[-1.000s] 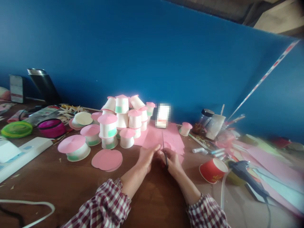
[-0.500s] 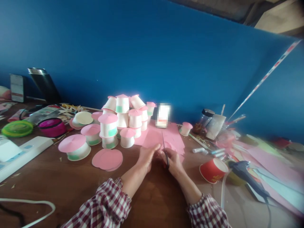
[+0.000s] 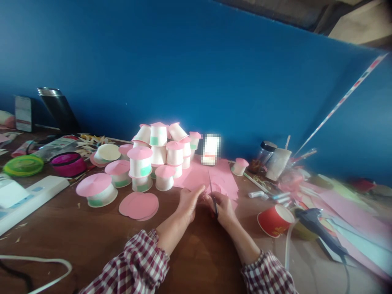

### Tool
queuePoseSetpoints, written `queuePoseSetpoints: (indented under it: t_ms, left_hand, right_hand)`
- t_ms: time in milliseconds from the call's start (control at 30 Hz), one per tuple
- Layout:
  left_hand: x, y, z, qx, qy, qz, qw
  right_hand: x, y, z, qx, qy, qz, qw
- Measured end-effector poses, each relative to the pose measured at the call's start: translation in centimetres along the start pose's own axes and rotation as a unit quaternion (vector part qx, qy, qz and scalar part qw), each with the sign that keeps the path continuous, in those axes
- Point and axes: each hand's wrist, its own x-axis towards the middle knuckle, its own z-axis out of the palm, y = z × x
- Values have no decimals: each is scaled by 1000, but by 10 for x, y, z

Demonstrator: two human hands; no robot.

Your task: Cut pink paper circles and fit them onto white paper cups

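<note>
My right hand point(image 3: 223, 207) is closed round the handles of a pair of scissors point(image 3: 211, 191) whose blades point away from me into pink paper point(image 3: 208, 176). My left hand point(image 3: 189, 201) pinches the same pink paper just left of the blades. A few cut pink paper discs point(image 3: 139, 205) lie stacked on the brown table point(image 3: 92, 241) to the left of my hands. Behind them stands a pile of white paper cups with pink cone tops point(image 3: 159, 153).
A red paper cup point(image 3: 275, 220) lies on its side at the right, beside a dark glue gun point(image 3: 318, 228) with its cord. Glue sticks, a jar point(image 3: 263, 157) and pink sheets crowd the right. A white power strip point(image 3: 27, 196), green and magenta tape rolls sit at left.
Hands and scissors stay almost in place; the view shifts only slightly.
</note>
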Motion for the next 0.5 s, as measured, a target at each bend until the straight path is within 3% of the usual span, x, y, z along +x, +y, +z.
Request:
queuePoseSetpoints:
  t_ms: [367,500]
  left_hand:
    - [-11,9,9,-1,-37,-8,999]
    - [-16,14,14,12,-17,-26,999]
  right_hand:
    - [-1,-4,2,24,-2,15,1000]
    - [-1,-3,1,31,-4,10,999]
